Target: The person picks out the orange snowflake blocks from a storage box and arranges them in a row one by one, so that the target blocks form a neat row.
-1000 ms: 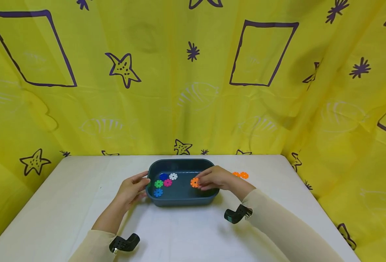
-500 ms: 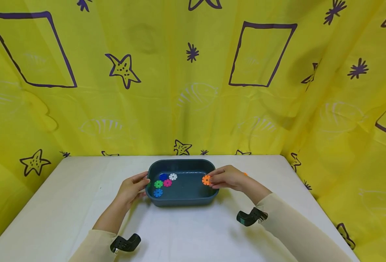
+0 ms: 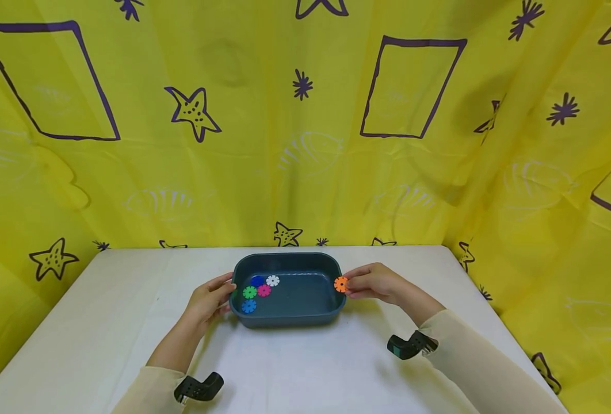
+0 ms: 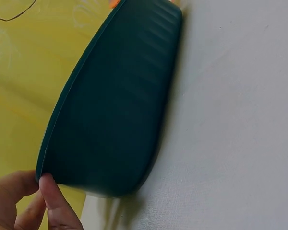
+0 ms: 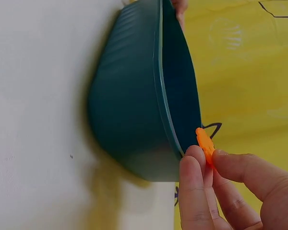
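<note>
A dark teal plastic basin (image 3: 297,319) stands on the table. My left hand (image 3: 207,299) grips its left rim; in the left wrist view a thumb (image 4: 57,203) and fingers pinch the rim's edge. At the right end, my right hand (image 3: 375,283) pinches an orange notched disc (image 3: 341,284) between thumb and finger, and other fingertips meet the rim in the right wrist view. Inside the basin's left part lie flat discs: a white disc (image 3: 272,280), a pink disc (image 3: 264,290), a green disc (image 3: 249,292), a dark blue disc (image 3: 257,280) and a lighter blue disc (image 3: 248,306).
A white cloth covers the table (image 3: 295,368). Yellow printed curtain (image 3: 233,172) hangs behind it and along both sides. Each sleeve cuff carries a black wrist camera (image 3: 199,387).
My right hand has drawn the orange disc rightward from above the basin's inside to its right rim. Orange discs on the table behind that hand have dropped out of sight. My left hand keeps its place.
</note>
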The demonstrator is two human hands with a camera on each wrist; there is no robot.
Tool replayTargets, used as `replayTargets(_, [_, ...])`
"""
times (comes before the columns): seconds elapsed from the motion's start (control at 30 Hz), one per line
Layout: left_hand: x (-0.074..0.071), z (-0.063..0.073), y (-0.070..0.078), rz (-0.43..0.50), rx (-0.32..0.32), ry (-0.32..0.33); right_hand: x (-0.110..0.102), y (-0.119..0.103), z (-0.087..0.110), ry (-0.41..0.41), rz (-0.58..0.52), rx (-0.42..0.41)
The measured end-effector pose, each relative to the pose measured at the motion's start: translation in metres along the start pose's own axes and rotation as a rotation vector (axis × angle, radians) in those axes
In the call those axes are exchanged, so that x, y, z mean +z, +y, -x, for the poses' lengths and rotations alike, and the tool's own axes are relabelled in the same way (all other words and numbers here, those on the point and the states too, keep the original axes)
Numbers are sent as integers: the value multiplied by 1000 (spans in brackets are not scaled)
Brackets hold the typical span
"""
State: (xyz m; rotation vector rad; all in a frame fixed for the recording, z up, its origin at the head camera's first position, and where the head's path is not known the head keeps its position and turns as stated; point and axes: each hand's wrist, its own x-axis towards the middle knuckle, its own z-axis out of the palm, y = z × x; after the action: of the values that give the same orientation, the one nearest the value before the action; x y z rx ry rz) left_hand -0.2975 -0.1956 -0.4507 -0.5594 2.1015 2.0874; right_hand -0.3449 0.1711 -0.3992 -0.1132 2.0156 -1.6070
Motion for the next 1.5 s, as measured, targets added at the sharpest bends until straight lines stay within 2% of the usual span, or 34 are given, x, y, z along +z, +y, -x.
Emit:
replayTargets(0.23, [0, 0, -1, 29, -4, -5, -11, 6, 2, 0, -15, -13])
replayTargets(0.67, [0, 0, -2, 32, 7, -13, -25, 19, 2, 68, -44, 18])
replayTargets(1.03, [0, 0, -2, 19, 1, -10, -34, 28, -5, 150, 1, 110])
replayTargets(1.5, [-1, 1, 0, 19, -8, -14, -40, 40, -10, 155, -32, 145])
